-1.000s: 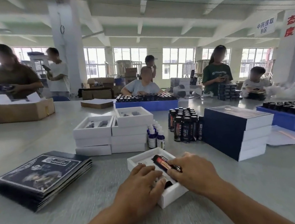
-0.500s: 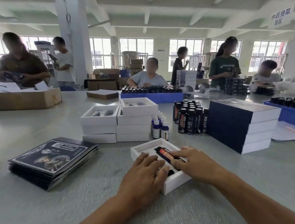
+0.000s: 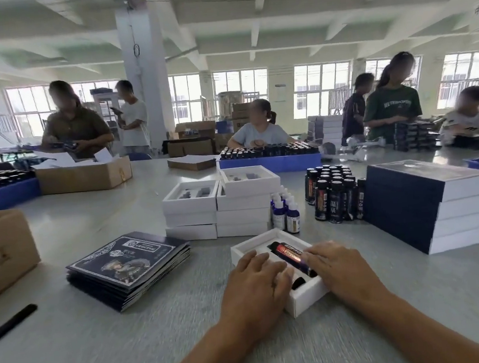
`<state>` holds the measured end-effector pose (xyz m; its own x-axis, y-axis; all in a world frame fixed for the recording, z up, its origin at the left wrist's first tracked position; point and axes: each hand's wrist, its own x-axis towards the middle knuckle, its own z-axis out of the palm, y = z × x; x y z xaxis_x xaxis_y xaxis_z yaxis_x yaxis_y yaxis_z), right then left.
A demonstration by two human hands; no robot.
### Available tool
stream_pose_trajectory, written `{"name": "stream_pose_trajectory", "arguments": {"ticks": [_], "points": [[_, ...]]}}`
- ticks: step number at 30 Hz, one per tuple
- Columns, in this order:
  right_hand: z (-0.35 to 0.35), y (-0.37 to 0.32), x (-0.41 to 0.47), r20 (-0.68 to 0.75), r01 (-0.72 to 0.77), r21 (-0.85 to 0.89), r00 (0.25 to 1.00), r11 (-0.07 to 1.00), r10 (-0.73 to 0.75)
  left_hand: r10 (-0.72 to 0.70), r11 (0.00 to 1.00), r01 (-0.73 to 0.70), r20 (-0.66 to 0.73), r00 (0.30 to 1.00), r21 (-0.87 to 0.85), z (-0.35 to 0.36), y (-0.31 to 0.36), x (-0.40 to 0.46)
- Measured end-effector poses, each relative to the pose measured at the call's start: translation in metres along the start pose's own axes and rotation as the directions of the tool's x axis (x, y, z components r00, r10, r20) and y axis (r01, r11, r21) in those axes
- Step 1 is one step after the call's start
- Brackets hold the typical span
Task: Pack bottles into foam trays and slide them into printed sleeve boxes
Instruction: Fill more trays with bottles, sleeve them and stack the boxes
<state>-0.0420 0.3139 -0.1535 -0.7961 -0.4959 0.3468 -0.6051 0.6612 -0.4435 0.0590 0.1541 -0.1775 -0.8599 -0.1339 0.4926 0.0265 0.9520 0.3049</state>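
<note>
A white foam tray (image 3: 306, 300) lies on the grey table just in front of me. A dark bottle with a red label (image 3: 287, 252) lies in its right slot. My right hand (image 3: 336, 262) rests flat on the tray's right side, its fingertips pressing on the bottle. My left hand (image 3: 255, 281) lies palm down over the tray's left half and hides what is under it. Behind the tray stand upright dark bottles (image 3: 333, 196) and small blue dropper bottles (image 3: 285, 210). A stack of flat printed sleeves (image 3: 129, 263) lies to the left.
Empty white trays (image 3: 220, 209) are stacked behind. Finished navy boxes (image 3: 428, 205) stand at the right. A cardboard box (image 3: 4, 254) and a black pen (image 3: 10, 324) are at the left. Blue bins of bottles (image 3: 269, 157) and several people line the far side.
The bottle has gone from tilted above the tray to lying lower in its slot under my right fingers. My head has tilted up and left, showing the cardboard box and pen.
</note>
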Motion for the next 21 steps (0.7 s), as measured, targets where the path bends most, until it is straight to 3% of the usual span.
{"name": "stream_pose_trajectory", "arguments": {"ticks": [6, 13, 18, 21], "points": [[0.009, 0.001, 0.004, -0.080, -0.004, 0.050, 0.997, 0.999, 0.008, -0.007, 0.994, 0.003, -0.033, 0.999, -0.110, -0.002, -0.005, 0.004], [0.014, 0.006, 0.003, -0.114, -0.023, 0.141, 0.993, 0.990, 0.039, -0.081, 0.991, 0.084, 0.031, 0.996, -0.104, 0.004, -0.011, 0.006], [0.017, 0.008, 0.003, -0.071, -0.066, 0.203, 0.994, 0.977, 0.082, -0.128, 0.982, 0.131, 0.035, 0.991, -0.137, 0.006, -0.013, 0.006], [0.017, 0.009, 0.008, -0.041, -0.085, 0.183, 0.995, 0.979, 0.094, -0.179, 0.973, 0.171, -0.037, 0.983, -0.152, -0.003, -0.023, 0.020]]}}
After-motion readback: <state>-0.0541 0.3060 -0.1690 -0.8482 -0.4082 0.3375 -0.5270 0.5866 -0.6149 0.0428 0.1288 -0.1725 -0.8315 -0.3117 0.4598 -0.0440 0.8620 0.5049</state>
